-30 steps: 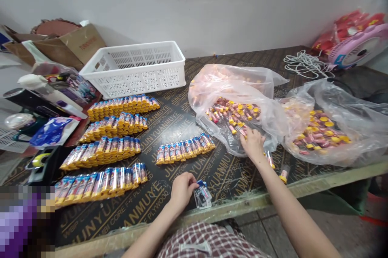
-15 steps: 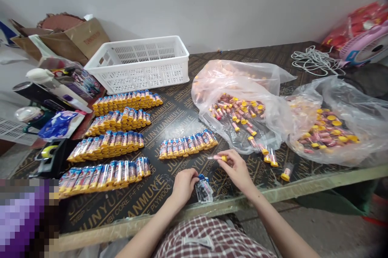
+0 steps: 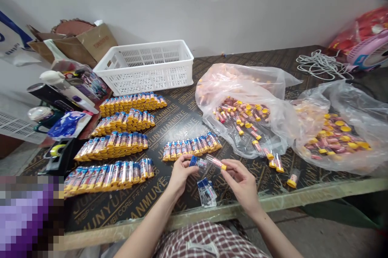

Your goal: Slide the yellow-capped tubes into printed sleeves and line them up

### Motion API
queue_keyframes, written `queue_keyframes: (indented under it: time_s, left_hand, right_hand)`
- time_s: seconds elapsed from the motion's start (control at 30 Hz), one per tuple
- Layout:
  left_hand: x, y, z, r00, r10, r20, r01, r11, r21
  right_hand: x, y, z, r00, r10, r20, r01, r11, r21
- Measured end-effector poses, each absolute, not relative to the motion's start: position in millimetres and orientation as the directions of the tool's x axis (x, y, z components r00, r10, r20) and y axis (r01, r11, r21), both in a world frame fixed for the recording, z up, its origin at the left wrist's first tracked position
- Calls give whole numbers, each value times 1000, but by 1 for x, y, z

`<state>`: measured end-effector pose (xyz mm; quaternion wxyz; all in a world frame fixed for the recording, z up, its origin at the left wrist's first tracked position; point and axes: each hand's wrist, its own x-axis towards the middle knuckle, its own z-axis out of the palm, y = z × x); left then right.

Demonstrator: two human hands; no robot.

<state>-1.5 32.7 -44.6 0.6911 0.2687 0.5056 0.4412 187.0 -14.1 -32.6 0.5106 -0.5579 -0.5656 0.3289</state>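
Fingers of the left hand [image 3: 178, 177], head view: closed on a blue-topped clear sleeve [image 3: 200, 163], centre of frame. Right hand [image 3: 244, 185]: thumb and fingertips pinch a tube [image 3: 216, 162] by its yellow-cap end, clear end pointing left toward the sleeve; contact between the two unclear. Spare sleeves [image 3: 207, 193] lie loose, lower centre. Judgement: light grip advisable, as thin film probably creases; best keep tube and sleeve aligned, wrists clear of the tube row [image 3: 191, 147] just above.
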Motion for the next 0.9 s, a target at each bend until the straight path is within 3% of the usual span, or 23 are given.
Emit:
queue_keyframes:
  time_s: [0.2, 0.63, 0.77, 0.9]
  left_hand:
    - [-3, 42, -43, 13, 842, -539, -519, 467, 716]
    - [-4, 41, -44, -103, 797, -595, -613, 420, 669]
    - [-1, 39, -43, -101, 801, -590, -617, 414, 669]
    - [2, 36, -38, -24, 849, -528, -589, 414, 694]
  right_hand:
    - [182, -21, -36, 150, 930, 336, 382, 259, -887]
    - [170, -23, -32, -5, 822, 569, 518, 489, -702]
    - [165, -25, -37, -102, 801, 589, 486, 557, -673]
    - [165, -27, -40, -126, 843, 522, 441, 519, -732]
